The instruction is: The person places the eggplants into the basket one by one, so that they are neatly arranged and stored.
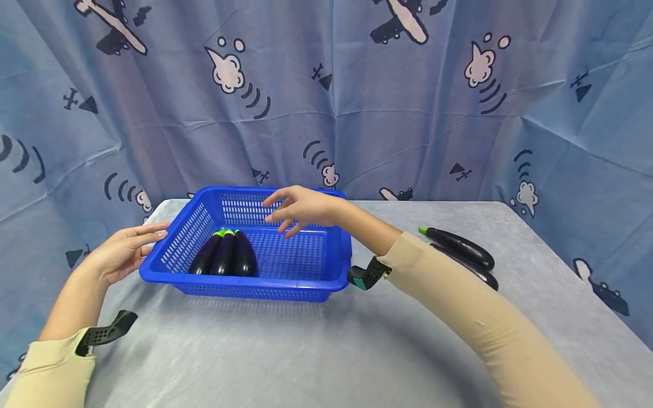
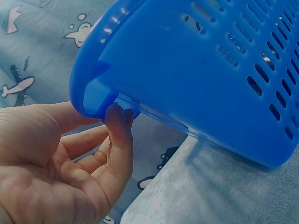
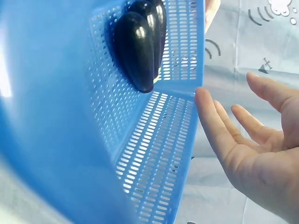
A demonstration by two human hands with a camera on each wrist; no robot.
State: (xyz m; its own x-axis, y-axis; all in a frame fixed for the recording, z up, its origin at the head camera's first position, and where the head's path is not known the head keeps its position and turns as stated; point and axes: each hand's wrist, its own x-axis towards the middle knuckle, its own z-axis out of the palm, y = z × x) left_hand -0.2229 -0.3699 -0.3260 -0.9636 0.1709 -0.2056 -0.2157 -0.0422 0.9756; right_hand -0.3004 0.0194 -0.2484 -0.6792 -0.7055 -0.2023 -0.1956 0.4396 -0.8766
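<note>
A blue plastic basket (image 1: 285, 283) with slotted walls stands on the table. Three dark purple eggplants (image 1: 223, 255) with green stem ends lie side by side in its left part; the right wrist view also shows these eggplants (image 3: 135, 51). At the basket's left end, my left hand (image 1: 122, 249) grips the rim, its fingers curled at the edge in the left wrist view. My right hand (image 1: 306, 207) hovers over the basket's right half with spread, slightly bent fingers, holding nothing. Two more eggplants (image 1: 461, 247) lie on the table to the right, partly hidden by the right sleeve.
A grey cloth covers the table (image 1: 245, 351). Behind it hangs a blue curtain (image 1: 388, 141) printed with airplanes and clouds. Black straps with small mounts (image 1: 369, 273) sit at both wrists.
</note>
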